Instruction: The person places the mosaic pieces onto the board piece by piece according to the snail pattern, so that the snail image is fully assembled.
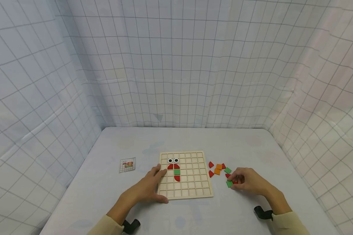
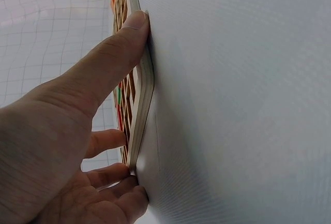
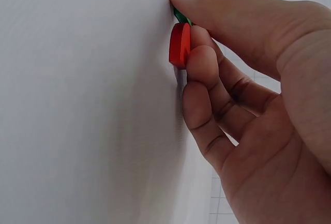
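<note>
My left hand (image 1: 149, 185) spans the near left corner of a wooden grid board (image 1: 194, 186), its thumb along the near edge and its fingers at the left side. On the board are two eye tiles (image 1: 170, 160), red quarter-circle tiles (image 1: 177, 178) and a green square tile (image 1: 176, 171). To the right of the board, my right hand (image 1: 248, 181) pinches another green square tile (image 1: 229, 183) between thumb and forefinger, low over the table. A red rounded tile (image 3: 179, 45) lies against its other fingertips in the right wrist view.
Between the board and my right hand lie loose tiles: orange squares (image 1: 217, 171), red quarter circles (image 1: 211, 173) and a green square (image 1: 227, 170). A small picture card (image 1: 127, 165) with a gridded pattern lies left of the board. Gridded white curtains (image 1: 176, 81) enclose the white table (image 1: 141, 140).
</note>
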The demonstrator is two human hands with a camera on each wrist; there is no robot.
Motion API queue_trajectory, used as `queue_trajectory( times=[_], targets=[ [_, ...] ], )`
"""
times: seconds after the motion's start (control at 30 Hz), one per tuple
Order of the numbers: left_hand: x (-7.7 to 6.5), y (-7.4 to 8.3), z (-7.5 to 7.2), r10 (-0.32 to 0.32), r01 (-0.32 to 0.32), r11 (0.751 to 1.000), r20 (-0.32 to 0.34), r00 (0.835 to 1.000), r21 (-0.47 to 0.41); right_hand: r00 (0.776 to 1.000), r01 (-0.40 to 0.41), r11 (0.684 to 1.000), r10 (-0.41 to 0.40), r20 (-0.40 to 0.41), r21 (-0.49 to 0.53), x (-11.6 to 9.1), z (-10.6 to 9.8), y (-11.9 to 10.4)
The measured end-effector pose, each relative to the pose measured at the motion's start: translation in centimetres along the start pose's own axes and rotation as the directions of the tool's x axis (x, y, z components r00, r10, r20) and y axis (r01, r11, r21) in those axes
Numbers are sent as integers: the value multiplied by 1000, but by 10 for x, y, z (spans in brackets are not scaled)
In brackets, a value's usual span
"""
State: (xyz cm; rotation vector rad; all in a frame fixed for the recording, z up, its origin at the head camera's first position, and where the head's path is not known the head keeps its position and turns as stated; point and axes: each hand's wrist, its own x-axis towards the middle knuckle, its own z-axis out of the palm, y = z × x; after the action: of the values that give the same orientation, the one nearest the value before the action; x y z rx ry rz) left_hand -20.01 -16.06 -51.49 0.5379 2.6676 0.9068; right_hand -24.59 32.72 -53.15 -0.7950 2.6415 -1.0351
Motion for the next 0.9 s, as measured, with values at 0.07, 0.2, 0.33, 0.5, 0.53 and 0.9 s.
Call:
queue_trajectory(
  times=[0.07, 0.2, 0.33, 0.5, 0.53, 0.9],
  targets=[
    [1, -1, 0, 3, -3, 1000, -2, 1000, 1, 1000, 0, 1000, 0, -1, -1, 0, 0, 0],
    [2, -7, 3, 24, -24, 999, -14, 1000, 24, 1000, 16, 1000, -16, -7, -15, 1, 1, 1],
    [2, -2, 2, -11, 11, 1000, 0, 1000, 6, 1000, 20, 999, -20, -9, -29, 2, 1, 1],
    [2, 0, 2, -19, 19, 1000, 3, 1000, 23, 1000, 5, 1000, -5, -6, -26, 4, 3, 1],
    [2, 1, 1, -20, 20, 999, 2, 1000, 25, 1000, 4, 1000, -4, -7, -27, 5, 3, 1],
    [1, -1, 2, -26, 25, 1000, 4, 1000, 17, 999, 23, 999, -23, -23, -29, 11, 7, -5]
  ],
)
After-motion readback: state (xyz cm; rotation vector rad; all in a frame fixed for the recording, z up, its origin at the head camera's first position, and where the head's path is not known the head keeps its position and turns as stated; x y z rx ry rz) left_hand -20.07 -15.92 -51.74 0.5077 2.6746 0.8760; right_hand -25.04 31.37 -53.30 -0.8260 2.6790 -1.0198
